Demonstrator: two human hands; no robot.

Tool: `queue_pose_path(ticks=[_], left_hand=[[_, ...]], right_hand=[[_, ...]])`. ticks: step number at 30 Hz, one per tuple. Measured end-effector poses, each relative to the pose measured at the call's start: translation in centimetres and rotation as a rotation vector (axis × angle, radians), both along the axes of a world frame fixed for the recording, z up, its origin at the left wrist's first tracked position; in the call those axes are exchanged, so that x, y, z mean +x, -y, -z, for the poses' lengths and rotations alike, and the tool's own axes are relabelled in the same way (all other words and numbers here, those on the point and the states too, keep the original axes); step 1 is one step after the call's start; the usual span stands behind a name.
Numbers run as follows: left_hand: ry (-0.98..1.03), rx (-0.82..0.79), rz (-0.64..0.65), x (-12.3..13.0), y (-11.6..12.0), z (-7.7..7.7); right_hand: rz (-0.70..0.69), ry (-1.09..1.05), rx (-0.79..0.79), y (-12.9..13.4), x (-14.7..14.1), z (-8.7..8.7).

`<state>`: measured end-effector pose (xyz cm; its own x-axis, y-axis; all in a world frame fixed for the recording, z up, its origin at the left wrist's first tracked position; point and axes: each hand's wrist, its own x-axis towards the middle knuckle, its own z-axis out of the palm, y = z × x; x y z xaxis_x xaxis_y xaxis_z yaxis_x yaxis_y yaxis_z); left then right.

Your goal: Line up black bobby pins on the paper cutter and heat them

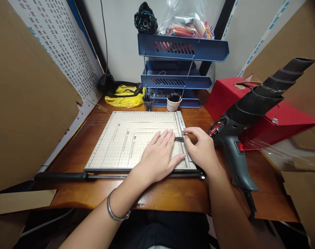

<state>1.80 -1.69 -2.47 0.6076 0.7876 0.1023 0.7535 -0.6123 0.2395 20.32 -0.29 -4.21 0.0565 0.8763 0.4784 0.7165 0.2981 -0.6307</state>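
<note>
A bundle of thin black wire-like strands (179,139) lies across the cream gridded board of a paper cutter (108,145), near its right edge. My left hand (157,154) rests flat on the board with its fingers stretched out, covering the bundle's left part. At the bundle's right end, by the metal edge strip (181,121), my right hand (201,147) has its thumb and index finger bent around the strand tips. The cutter's blade arm with its black handle (61,176) lies down along the board's near side.
Behind the board, a clear cup (148,103) and a white paper cup (173,104) hold more black strands. A heat gun (237,138) leans at the right by a red box (284,128). Blue trays (183,48) and a yellow bag (125,100) stand at the back.
</note>
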Motion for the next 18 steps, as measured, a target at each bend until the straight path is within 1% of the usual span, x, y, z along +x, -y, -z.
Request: queue_pose_path(ticks=[5,7,13,18], left_hand=[[-0.008,-0.042,0.036,0.5,0.0,0.1],[-0.003,-0.052,0.040,0.8,0.0,0.1],[0.008,-0.089,0.039,1.2,0.1,0.0],[-0.012,-0.078,0.052,1.3,0.3,0.1]], right_hand=[[-0.013,0.074,-0.067,0.1,0.0,0.4],[-0.011,0.069,-0.074,0.1,0.1,0.5],[-0.009,-0.022,-0.009,0.0,0.2,0.3],[-0.015,-0.058,0.005,0.0,0.2,0.3]])
